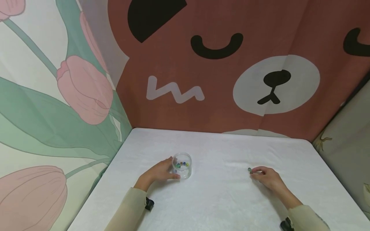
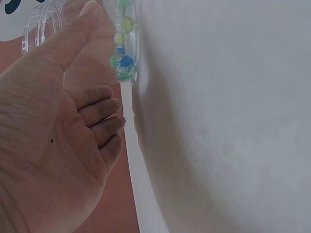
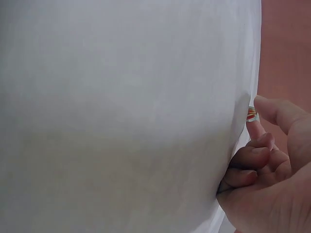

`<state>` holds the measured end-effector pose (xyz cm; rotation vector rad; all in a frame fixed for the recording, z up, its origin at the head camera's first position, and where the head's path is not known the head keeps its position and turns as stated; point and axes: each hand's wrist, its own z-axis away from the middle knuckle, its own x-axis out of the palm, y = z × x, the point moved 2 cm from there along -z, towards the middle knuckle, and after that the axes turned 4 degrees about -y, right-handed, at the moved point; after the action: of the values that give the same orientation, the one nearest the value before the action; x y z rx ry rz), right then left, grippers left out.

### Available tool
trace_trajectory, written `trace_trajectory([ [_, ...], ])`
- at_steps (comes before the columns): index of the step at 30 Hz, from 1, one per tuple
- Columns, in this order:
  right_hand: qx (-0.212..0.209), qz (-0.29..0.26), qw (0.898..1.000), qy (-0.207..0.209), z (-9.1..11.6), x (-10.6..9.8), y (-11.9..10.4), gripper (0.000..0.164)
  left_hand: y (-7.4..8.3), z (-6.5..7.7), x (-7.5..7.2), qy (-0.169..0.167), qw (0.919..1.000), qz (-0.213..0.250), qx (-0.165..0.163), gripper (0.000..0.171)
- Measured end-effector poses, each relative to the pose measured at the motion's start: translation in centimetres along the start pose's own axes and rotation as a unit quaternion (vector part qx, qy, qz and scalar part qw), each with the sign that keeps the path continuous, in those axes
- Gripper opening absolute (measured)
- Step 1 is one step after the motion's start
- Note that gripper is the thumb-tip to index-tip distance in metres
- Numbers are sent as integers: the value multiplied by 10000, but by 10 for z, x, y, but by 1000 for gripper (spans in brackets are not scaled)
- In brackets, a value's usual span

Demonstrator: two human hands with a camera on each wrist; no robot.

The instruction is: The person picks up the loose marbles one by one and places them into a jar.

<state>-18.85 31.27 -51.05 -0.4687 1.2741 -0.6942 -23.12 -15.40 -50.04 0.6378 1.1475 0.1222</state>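
A clear plastic jar [image 1: 187,173] stands on the left half of the white table, with several green, blue and yellow marbles [image 2: 122,60] lying at its bottom. My left hand [image 1: 160,170] holds the jar from its left side, thumb along the near wall and fingers at the far side. Over to the right, my right hand [image 1: 268,178] has thumb and index finger at a small glass marble [image 3: 251,113] with red and yellow swirls, pinching it at the tabletop. The other fingers of that hand are curled against the cloth. From the head view, a greenish marble [image 1: 249,169] shows just beyond these fingertips.
A white cloth covers the table [image 1: 214,199]. Behind it hangs a brown curtain [image 1: 173,115] with a bear face, and a tulip-printed curtain [image 1: 86,141] runs along the left side. Dark wrist cameras sit at both sleeves.
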Motion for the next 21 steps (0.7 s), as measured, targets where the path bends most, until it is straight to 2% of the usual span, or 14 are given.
trace_trajectory([
  [13,-97,27,9999,2,1,2,-3,33,0,-1,1,6,10000,52,-33,106],
  [21,-7,-69,10000,71,4,2,-6,35,-3,-1,2,11,10000,67,17,106],
])
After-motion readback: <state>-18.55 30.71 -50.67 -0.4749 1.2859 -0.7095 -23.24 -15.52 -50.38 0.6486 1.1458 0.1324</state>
